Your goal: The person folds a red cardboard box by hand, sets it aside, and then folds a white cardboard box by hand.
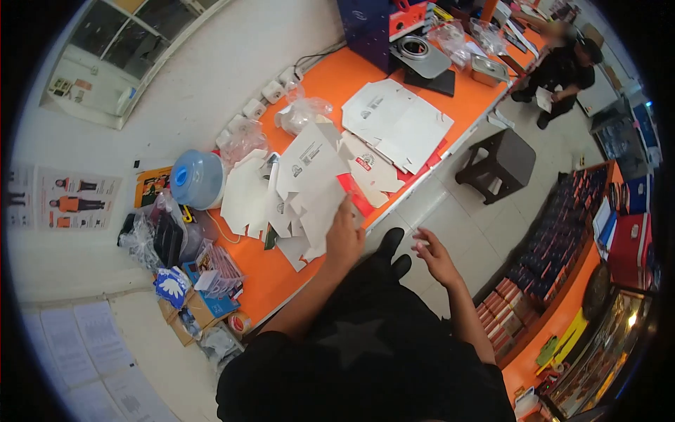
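My left hand (344, 238) is at the front edge of the orange counter, fingers stretched out and holding nothing. Its fingertips overlap the lower edge of a flat white printed cardboard sheet (309, 165) and lie close to a red strip (356, 195). Over the tiled floor, my right hand (434, 257) hangs with its fingers loosely bent and apart, nothing in it. Behind the left hand, more die-cut white cardboard (246, 193) lies in a loose pile. Farther along is a stack of flat unfolded boxes (398, 123), beside a sheet with a red printed logo (368, 163).
Plastic bags (304, 114), a blue-topped water jug (197, 180) and wall sockets line the wall side of the counter (271, 281). A dark stool (496, 165) stands on the floor. Beyond it, a person (562, 70) holds paper. Stacked dark boxes (555, 232) fill shelving at right.
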Action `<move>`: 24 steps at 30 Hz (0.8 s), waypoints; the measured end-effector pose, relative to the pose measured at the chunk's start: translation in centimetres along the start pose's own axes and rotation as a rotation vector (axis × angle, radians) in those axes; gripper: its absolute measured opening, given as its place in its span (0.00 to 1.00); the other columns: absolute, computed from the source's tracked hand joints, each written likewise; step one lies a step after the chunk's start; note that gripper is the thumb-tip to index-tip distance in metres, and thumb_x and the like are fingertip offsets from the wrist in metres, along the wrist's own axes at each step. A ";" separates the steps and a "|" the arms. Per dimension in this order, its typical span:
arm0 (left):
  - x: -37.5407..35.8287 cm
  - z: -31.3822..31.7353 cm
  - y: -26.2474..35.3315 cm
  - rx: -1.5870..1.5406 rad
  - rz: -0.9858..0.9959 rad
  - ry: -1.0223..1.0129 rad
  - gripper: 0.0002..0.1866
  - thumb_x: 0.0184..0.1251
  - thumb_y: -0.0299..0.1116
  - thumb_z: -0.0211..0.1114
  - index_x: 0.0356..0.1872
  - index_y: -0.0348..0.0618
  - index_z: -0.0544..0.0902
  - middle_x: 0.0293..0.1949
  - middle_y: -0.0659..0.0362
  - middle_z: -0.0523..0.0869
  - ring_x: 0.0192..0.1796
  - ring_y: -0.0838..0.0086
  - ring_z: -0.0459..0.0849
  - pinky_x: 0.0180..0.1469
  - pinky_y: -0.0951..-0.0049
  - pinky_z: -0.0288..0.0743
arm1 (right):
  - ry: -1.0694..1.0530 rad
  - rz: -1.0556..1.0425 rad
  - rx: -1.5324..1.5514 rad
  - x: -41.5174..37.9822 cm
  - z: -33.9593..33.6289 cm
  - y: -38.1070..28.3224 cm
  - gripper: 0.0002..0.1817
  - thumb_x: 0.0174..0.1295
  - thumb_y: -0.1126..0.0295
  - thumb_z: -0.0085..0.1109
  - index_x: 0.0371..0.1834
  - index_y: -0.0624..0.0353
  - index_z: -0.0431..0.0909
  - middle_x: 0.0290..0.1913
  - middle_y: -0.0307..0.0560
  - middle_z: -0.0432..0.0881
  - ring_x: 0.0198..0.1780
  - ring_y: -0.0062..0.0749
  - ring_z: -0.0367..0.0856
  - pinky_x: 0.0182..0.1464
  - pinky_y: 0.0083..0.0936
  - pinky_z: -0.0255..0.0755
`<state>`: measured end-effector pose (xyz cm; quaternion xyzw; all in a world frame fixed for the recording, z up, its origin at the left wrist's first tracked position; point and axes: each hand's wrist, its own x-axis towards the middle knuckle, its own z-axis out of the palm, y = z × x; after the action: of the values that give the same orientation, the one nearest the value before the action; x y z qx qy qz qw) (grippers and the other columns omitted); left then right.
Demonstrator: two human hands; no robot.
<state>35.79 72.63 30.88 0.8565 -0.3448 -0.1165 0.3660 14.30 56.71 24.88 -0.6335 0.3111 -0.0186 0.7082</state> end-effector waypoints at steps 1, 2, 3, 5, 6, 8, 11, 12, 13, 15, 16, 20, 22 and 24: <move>-0.6 0.5 1.2 -0.072 0.029 -0.093 0.45 0.54 0.18 0.63 0.77 0.37 0.55 0.65 0.39 0.71 0.60 0.51 0.79 0.60 0.58 0.76 | 0.047 -0.100 0.120 -0.7 1.5 -2.1 0.35 0.73 0.56 0.59 0.76 0.61 0.59 0.71 0.55 0.68 0.59 0.40 0.79 0.62 0.36 0.73; -1.3 1.4 2.0 -0.080 0.043 -0.119 0.45 0.54 0.18 0.63 0.77 0.37 0.55 0.65 0.39 0.71 0.60 0.51 0.79 0.60 0.58 0.76 | 0.076 -0.092 0.126 -1.0 3.4 -3.9 0.35 0.73 0.56 0.59 0.76 0.61 0.59 0.71 0.55 0.68 0.59 0.40 0.79 0.62 0.36 0.73; -2.0 2.2 2.8 -0.119 0.162 -0.154 0.46 0.55 0.19 0.63 0.77 0.36 0.51 0.66 0.39 0.71 0.61 0.51 0.79 0.62 0.57 0.74 | 0.183 -0.308 0.128 -1.0 5.2 -5.5 0.35 0.72 0.56 0.59 0.76 0.60 0.59 0.72 0.56 0.66 0.60 0.41 0.78 0.63 0.37 0.73; -2.7 2.9 4.0 -0.166 0.311 -0.231 0.48 0.56 0.20 0.63 0.78 0.34 0.48 0.67 0.38 0.70 0.62 0.50 0.78 0.64 0.57 0.73 | 0.342 -0.520 0.129 -1.0 6.4 -6.9 0.35 0.72 0.56 0.60 0.76 0.59 0.60 0.72 0.57 0.65 0.61 0.43 0.78 0.64 0.38 0.72; -3.0 2.9 4.5 -0.269 0.440 -0.289 0.50 0.58 0.21 0.62 0.79 0.34 0.42 0.69 0.38 0.69 0.63 0.50 0.78 0.65 0.55 0.71 | 0.450 -0.654 -0.054 -0.9 6.6 -7.3 0.34 0.71 0.55 0.61 0.75 0.58 0.63 0.71 0.59 0.65 0.62 0.45 0.77 0.64 0.38 0.72; -2.8 2.1 5.2 -0.384 0.599 -0.382 0.52 0.60 0.22 0.62 0.79 0.33 0.36 0.70 0.39 0.69 0.65 0.50 0.77 0.67 0.54 0.70 | 0.604 -0.772 -0.251 -1.9 6.6 -8.0 0.33 0.70 0.55 0.62 0.73 0.58 0.67 0.70 0.60 0.66 0.62 0.47 0.76 0.65 0.39 0.71; -1.1 -0.3 5.6 -0.986 0.462 -0.554 0.54 0.73 0.38 0.59 0.77 0.38 0.22 0.68 0.44 0.73 0.62 0.59 0.79 0.63 0.61 0.73 | 0.614 -0.795 -0.074 -4.3 5.6 -9.1 0.23 0.65 0.59 0.65 0.60 0.60 0.81 0.63 0.61 0.73 0.61 0.50 0.78 0.63 0.40 0.72; -0.8 -1.1 6.3 -1.130 0.329 -0.491 0.52 0.75 0.41 0.58 0.78 0.39 0.25 0.62 0.47 0.77 0.57 0.64 0.82 0.59 0.66 0.75 | 0.646 -0.793 -0.075 -5.1 5.2 -9.6 0.23 0.65 0.59 0.65 0.60 0.60 0.81 0.63 0.61 0.73 0.61 0.50 0.78 0.63 0.40 0.72; -0.4 -1.8 6.9 -1.263 0.185 -0.419 0.50 0.77 0.45 0.57 0.79 0.39 0.28 0.57 0.49 0.81 0.51 0.68 0.84 0.54 0.71 0.77 | 0.571 -0.849 -0.197 -6.0 4.9 -10.2 0.22 0.64 0.59 0.66 0.58 0.58 0.83 0.62 0.61 0.75 0.61 0.51 0.78 0.63 0.41 0.73; 1.7 -2.6 6.3 -1.271 0.206 -0.447 0.45 0.78 0.44 0.57 0.80 0.39 0.36 0.51 0.52 0.83 0.47 0.72 0.84 0.49 0.74 0.77 | 0.464 -0.902 -0.423 -7.8 5.0 -12.0 0.18 0.61 0.61 0.70 0.53 0.53 0.86 0.62 0.61 0.75 0.61 0.53 0.79 0.60 0.40 0.76; 2.5 -2.9 6.2 -1.277 0.223 -0.452 0.41 0.79 0.43 0.57 0.80 0.39 0.44 0.45 0.55 0.84 0.43 0.76 0.84 0.44 0.77 0.78 | 0.471 -0.904 -0.421 -8.3 5.1 -12.3 0.18 0.61 0.61 0.70 0.53 0.53 0.86 0.62 0.61 0.75 0.61 0.53 0.79 0.60 0.40 0.76; 2.7 -3.3 7.4 -1.560 0.154 -0.250 0.24 0.77 0.28 0.57 0.72 0.41 0.68 0.32 0.58 0.83 0.40 0.77 0.83 0.41 0.73 0.81 | 0.586 -0.979 -0.507 -9.4 5.3 -13.2 0.19 0.54 0.67 0.73 0.51 0.52 0.87 0.61 0.60 0.76 0.59 0.49 0.82 0.53 0.35 0.82; 1.6 -4.1 7.9 -1.007 0.497 -0.114 0.12 0.74 0.23 0.60 0.55 0.40 0.82 0.32 0.58 0.83 0.39 0.77 0.84 0.42 0.72 0.81 | 0.696 -0.978 -0.588 -10.0 5.3 -14.0 0.20 0.51 0.70 0.74 0.51 0.52 0.87 0.61 0.59 0.77 0.58 0.49 0.83 0.53 0.35 0.82; 0.6 -4.1 9.2 -0.633 0.786 -0.076 0.09 0.62 0.16 0.64 0.40 0.37 0.89 0.35 0.56 0.88 0.36 0.69 0.84 0.44 0.65 0.81 | 0.738 -0.984 -0.628 -10.6 5.6 -14.6 0.22 0.51 0.71 0.74 0.53 0.54 0.85 0.61 0.59 0.77 0.57 0.49 0.83 0.54 0.35 0.82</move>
<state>33.40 69.88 40.31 0.5042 -0.6019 -0.0999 0.6111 13.69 63.28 42.63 -0.8283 0.1987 -0.4612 0.2484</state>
